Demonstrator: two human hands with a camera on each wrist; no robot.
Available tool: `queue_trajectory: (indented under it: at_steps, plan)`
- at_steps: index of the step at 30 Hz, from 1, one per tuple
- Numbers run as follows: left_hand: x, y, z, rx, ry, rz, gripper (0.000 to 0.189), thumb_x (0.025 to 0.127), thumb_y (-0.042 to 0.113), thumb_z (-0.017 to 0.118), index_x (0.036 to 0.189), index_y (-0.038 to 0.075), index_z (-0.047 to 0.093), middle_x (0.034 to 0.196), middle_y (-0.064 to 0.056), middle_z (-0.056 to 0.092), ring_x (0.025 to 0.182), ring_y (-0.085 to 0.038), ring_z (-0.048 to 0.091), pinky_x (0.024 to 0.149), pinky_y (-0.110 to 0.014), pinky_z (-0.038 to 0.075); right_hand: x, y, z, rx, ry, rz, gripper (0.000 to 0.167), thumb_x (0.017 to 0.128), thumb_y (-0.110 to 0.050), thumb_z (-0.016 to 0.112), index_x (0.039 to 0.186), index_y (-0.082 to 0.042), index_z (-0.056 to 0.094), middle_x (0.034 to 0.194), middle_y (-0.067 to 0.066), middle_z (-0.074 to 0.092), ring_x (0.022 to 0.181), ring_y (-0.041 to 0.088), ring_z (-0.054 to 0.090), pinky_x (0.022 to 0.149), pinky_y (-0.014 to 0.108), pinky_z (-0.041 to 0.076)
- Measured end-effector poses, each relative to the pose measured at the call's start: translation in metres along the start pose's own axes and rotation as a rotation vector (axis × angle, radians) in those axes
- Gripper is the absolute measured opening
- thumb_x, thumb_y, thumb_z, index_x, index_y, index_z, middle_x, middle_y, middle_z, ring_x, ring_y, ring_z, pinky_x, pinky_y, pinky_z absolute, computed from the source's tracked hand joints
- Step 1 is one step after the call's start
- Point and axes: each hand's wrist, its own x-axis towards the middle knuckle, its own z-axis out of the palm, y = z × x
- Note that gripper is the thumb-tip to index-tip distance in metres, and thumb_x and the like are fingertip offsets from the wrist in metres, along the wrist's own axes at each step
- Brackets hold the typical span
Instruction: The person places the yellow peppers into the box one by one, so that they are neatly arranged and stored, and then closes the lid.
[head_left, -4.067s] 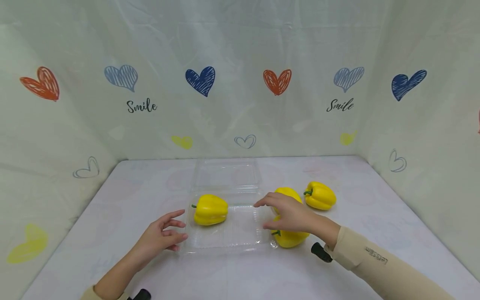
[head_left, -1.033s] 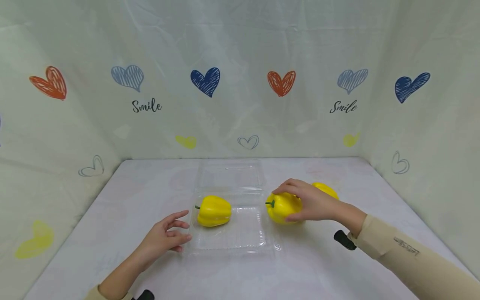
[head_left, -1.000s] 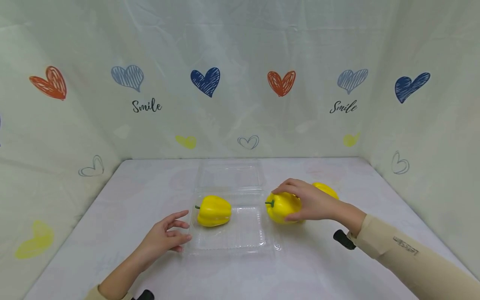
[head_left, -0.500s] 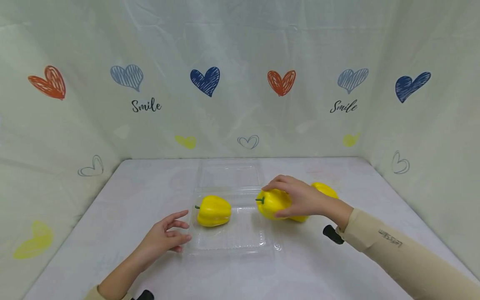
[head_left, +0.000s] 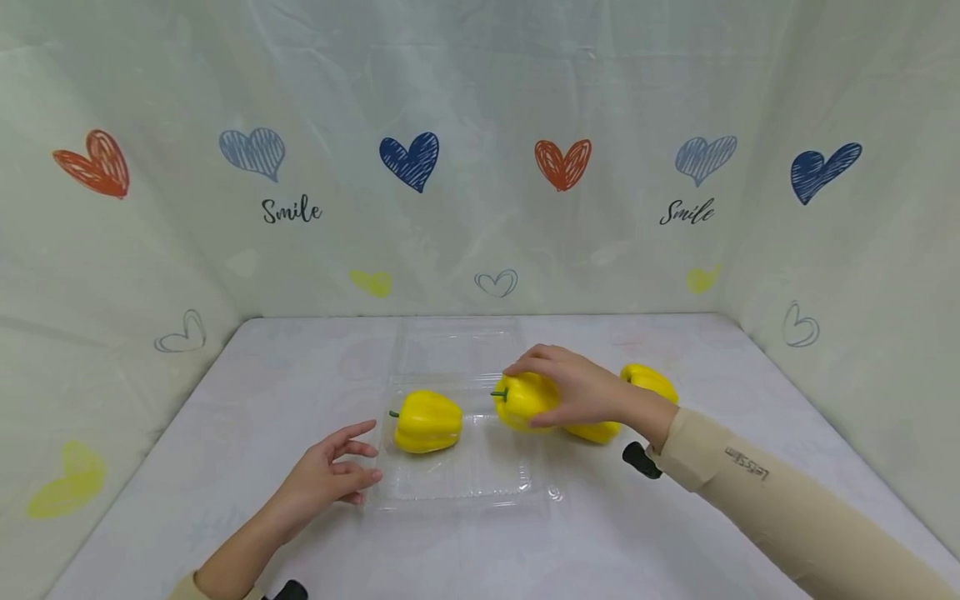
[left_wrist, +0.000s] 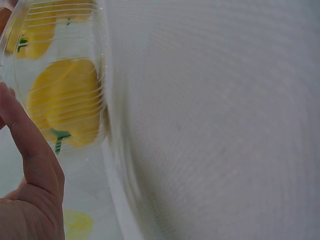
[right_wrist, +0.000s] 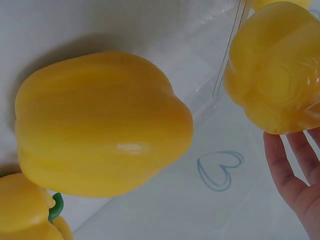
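Note:
My right hand (head_left: 581,387) grips a yellow bell pepper (head_left: 525,402), its green stem pointing left, over the right part of a clear plastic clamshell container (head_left: 480,482). In the right wrist view the fingers (right_wrist: 280,160) lie against that held pepper (right_wrist: 275,70). Another yellow bell pepper (head_left: 427,422) lies on its side in the container's left half, stem to the left. Beside the container's left edge is my left hand (head_left: 318,475), fingers loosely bent and holding nothing; whether they touch the plastic is unclear. The left wrist view shows the lying pepper (left_wrist: 70,100) through the ribbed wall.
Two more yellow bell peppers are on the table to the right: one (head_left: 596,432) partly behind my right hand, the other (head_left: 649,382) farther back. The container's lid (head_left: 457,354) lies folded back. A heart-printed curtain (head_left: 487,100) stands behind the table.
Four seconds ago my right hand was bare-fingered above the peppers. Since gripping one, it has carried it left and slightly away, over the container's right side. My left hand stays still.

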Motion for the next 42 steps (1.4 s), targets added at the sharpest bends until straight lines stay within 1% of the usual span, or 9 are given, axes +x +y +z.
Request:
queue_trajectory:
  at_steps: [7,15,22,26,34,38,42]
  plan:
    - [0.000,0.000,-0.002,0.000,-0.005,0.001,0.073,0.081,0.010,0.073,0.142,0.007,0.033,0.114,-0.017,0.048,0.074,-0.023,0.058,0.064,-0.033,0.056,0.012,-0.005,0.005,0.028,-0.011,-0.011,0.057,0.074,-0.025,0.079,0.126,-0.017,0.057,0.120,0.000,0.051,0.110,0.018,0.046,0.097,0.038,0.040]
    - [0.000,0.000,-0.002,-0.001,-0.003,-0.001,0.073,0.081,0.010,0.073,0.142,0.007,0.034,0.114,-0.018,0.048,0.073,-0.023,0.058,0.064,-0.033,0.056,0.027,-0.009,0.013,0.049,-0.038,-0.036,0.058,0.074,-0.026,0.080,0.126,-0.015,0.057,0.120,0.001,0.051,0.111,0.018,0.046,0.098,0.036,0.039]
    - [0.000,0.001,-0.001,-0.001,0.019,-0.009,0.072,0.080,0.009,0.073,0.142,0.008,0.035,0.114,-0.017,0.048,0.073,-0.023,0.058,0.064,-0.033,0.056,0.038,-0.010,0.024,0.021,-0.048,-0.055,0.058,0.073,-0.028,0.080,0.125,-0.015,0.057,0.118,0.002,0.052,0.109,0.019,0.047,0.097,0.035,0.040]
    - [0.000,0.001,-0.001,0.001,0.006,0.002,0.073,0.080,0.010,0.073,0.142,0.007,0.034,0.115,-0.018,0.048,0.072,-0.023,0.057,0.064,-0.032,0.055,0.041,-0.009,0.028,0.010,-0.068,-0.037,0.058,0.073,-0.028,0.080,0.125,-0.014,0.057,0.118,0.003,0.052,0.108,0.019,0.047,0.096,0.035,0.040]
    - [0.001,-0.001,-0.002,0.003,-0.010,0.009,0.073,0.081,0.011,0.073,0.142,0.006,0.033,0.115,-0.018,0.048,0.072,-0.022,0.057,0.064,-0.032,0.056,0.041,-0.006,0.039,-0.029,-0.132,0.048,0.057,0.074,-0.028,0.079,0.125,-0.018,0.057,0.118,0.002,0.052,0.107,0.018,0.047,0.095,0.034,0.042]
    - [0.001,0.000,-0.002,0.005,-0.007,0.003,0.073,0.081,0.011,0.073,0.142,0.006,0.033,0.115,-0.018,0.048,0.072,-0.022,0.057,0.064,-0.032,0.056,0.040,-0.005,0.044,-0.015,-0.170,0.065,0.057,0.075,-0.026,0.078,0.127,-0.017,0.057,0.120,0.004,0.051,0.109,0.020,0.047,0.096,0.035,0.041]
    - [0.000,0.000,-0.001,0.003,-0.009,0.003,0.073,0.081,0.011,0.073,0.142,0.006,0.034,0.114,-0.018,0.048,0.071,-0.022,0.057,0.064,-0.032,0.056,0.040,-0.006,0.045,0.001,-0.204,0.075,0.059,0.076,-0.025,0.077,0.129,-0.015,0.055,0.121,0.004,0.050,0.109,0.020,0.047,0.096,0.036,0.040]
